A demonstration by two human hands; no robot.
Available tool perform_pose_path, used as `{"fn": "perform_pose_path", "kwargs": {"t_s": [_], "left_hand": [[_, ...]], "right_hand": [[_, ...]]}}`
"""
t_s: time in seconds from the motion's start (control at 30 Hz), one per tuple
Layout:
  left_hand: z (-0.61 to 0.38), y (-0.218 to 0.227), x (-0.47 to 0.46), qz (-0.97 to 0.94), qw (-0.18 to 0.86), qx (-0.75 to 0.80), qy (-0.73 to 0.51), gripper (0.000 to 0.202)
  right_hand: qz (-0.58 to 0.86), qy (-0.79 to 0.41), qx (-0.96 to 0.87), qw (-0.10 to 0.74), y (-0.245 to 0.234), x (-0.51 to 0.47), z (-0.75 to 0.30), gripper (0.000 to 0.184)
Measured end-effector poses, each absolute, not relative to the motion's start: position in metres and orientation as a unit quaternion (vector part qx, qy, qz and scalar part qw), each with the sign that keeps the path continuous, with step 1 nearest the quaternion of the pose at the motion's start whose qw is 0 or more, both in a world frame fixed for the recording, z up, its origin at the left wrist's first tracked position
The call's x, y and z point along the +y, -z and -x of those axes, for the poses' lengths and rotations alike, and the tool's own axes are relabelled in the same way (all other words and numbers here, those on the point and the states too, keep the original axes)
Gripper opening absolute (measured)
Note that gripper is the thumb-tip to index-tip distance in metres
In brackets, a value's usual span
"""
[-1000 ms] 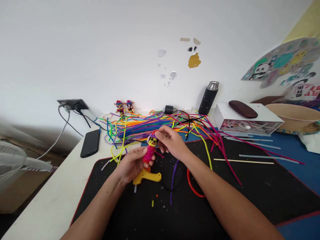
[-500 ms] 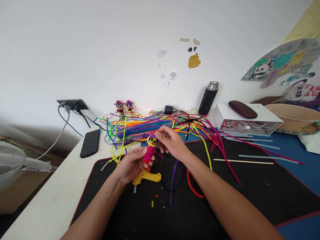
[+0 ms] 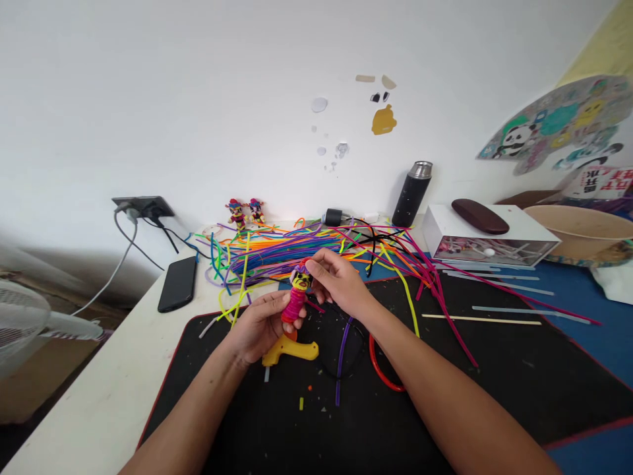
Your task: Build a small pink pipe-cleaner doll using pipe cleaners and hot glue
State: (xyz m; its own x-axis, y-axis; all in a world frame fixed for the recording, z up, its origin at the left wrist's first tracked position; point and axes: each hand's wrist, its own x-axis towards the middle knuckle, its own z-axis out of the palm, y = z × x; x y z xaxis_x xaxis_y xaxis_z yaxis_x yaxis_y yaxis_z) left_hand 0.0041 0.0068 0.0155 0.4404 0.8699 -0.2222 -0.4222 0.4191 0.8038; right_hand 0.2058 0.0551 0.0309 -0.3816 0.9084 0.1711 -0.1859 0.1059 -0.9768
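Upright between my hands is a small doll [image 3: 295, 300] made of wound pipe cleaners, with a magenta body, a yellow face and a red and purple top. My left hand [image 3: 267, 321] grips the body from the left, thumb in front and fingertips under the base. The thumb and fingers of my right hand [image 3: 337, 280] pinch the top of the head on its right side. Just below my left hand lies a yellow glue gun [image 3: 297, 349] on the black mat [image 3: 277, 435]. A purple pipe cleaner [image 3: 342, 369] and a red ring-shaped piece [image 3: 380, 369] rest nearby.
Behind my hands spreads a heap of coloured pipe cleaners [image 3: 281, 251]. Two finished dolls [image 3: 237, 214] stand by the wall. A phone [image 3: 178, 284] lies left; a black flask [image 3: 413, 196], white box [image 3: 494, 227], glue sticks [image 3: 529, 313] and wooden stick [image 3: 482, 320] are right.
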Motion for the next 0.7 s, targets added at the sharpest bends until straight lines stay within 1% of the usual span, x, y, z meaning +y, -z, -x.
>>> {"fn": "perform_pose_path", "kwargs": {"t_s": [0.33,0.5,0.7], "left_hand": [[-0.0037,-0.0153,0.0073,-0.344,0.777,0.324,-0.416,0.033],[-0.0038,-0.0160,0.0071,-0.340,0.777,0.329,-0.415,0.030],[-0.0045,-0.0164,0.0069,-0.336,0.777,0.329,-0.418,0.034]], "right_hand": [[0.316,-0.591,-0.581,0.461,-0.0338,0.0538,-0.2052,0.047],[0.319,-0.590,-0.583,0.458,-0.0330,0.0536,-0.2051,0.047],[0.318,-0.590,-0.583,0.459,-0.0337,0.0529,-0.2053,0.046]]}}
